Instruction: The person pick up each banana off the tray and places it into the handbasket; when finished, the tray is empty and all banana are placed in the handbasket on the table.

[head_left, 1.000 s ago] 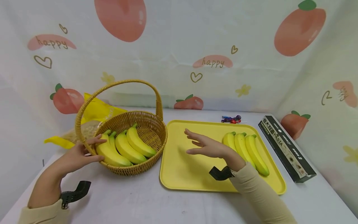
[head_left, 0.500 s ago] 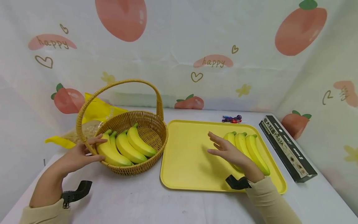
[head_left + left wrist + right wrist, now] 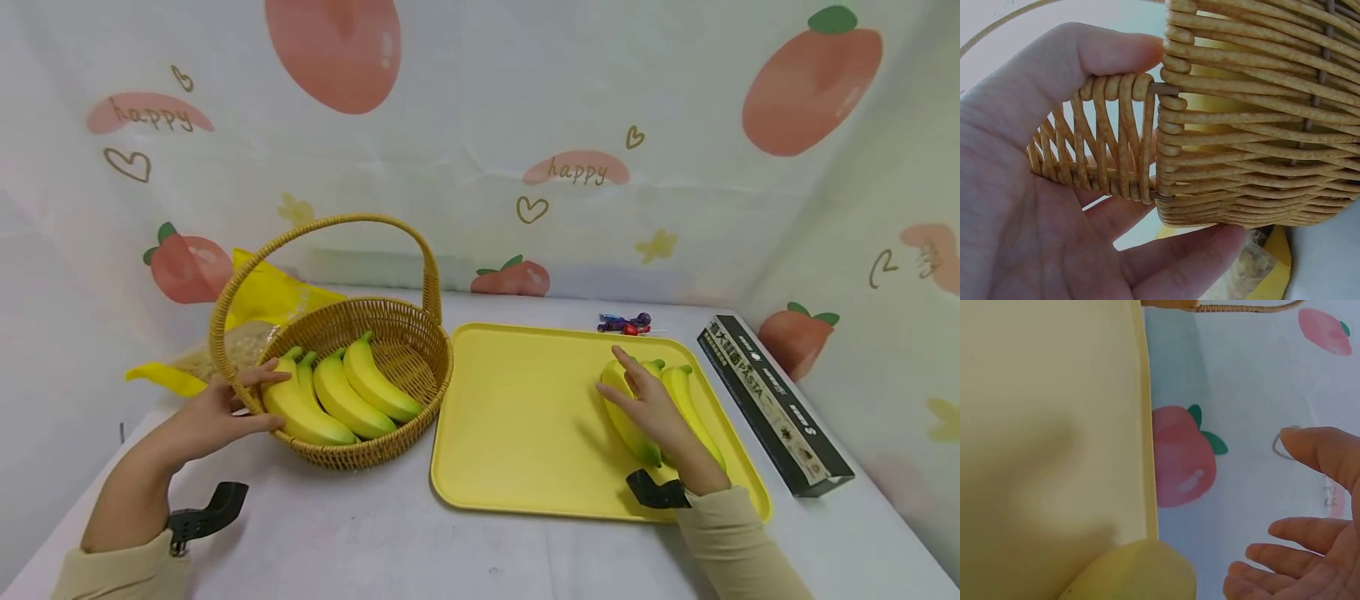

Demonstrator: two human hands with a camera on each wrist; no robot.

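A pale grey surface (image 3: 360,533) carries everything, closed in behind and to the right by a white cloth backdrop (image 3: 465,167) printed with pink peaches, small hearts, yellow flowers and the word "happy" in brown script on pink patches. Taking the yellow tray (image 3: 517,417) as landmark: on its right part lies a bunch of bananas (image 3: 633,421), and the right hand (image 3: 652,408) rests on top of that bunch with fingers straight and slightly spread, not curled around it; the right wrist view shows the fingers loose and apart beside one banana end. Just left of the tray, nearly touching its rim, stands a wicker basket (image 3: 408,350) with a tall arched handle, holding a second bunch of bananas (image 3: 337,400). The left hand (image 3: 217,412) grips the basket's far-left rim, thumb over the top and fingers under the weave, as the left wrist view shows plainly. Left of the tray and behind the basket lies a yellow bag (image 3: 262,300) with a clear panel showing pale contents. Behind the tray's far edge sit a few wrapped candies (image 3: 622,322). Right of the tray lies a long black box (image 3: 772,400) printed with "PASTA"; its other lettering is too small to read.
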